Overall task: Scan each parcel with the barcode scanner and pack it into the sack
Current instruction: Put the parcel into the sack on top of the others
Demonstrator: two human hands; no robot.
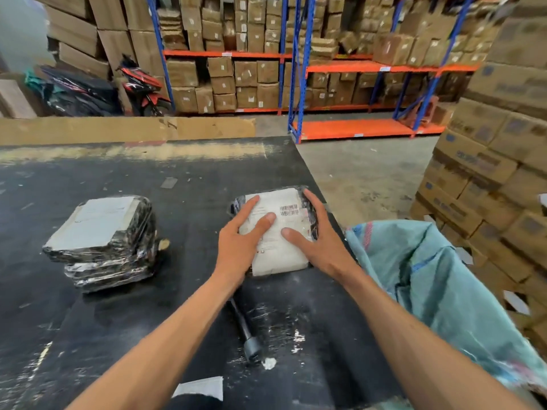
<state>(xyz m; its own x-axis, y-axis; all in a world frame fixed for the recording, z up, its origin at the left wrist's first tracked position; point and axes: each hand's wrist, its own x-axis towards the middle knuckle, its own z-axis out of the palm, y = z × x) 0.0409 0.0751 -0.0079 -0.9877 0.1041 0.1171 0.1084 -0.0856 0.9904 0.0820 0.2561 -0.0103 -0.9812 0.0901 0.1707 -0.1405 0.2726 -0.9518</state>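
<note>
A parcel (276, 232) with a white barcode label lies flat on the black table (118, 184), close to its right edge, with the left hand (241, 241) and right hand (318, 241) resting on its top, fingers spread and nearly straight. A stack of wrapped parcels (102, 241) sits well apart to the left. The scanner's handle (245, 329) lies under the left forearm, and the green sack (438, 276) hangs open just beside the table's right edge.

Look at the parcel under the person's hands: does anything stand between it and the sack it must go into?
Nothing visible does. The parcel lies near the table's right edge, both hands on it, and the green sack gapes just right of the table, with no object between them.
</note>
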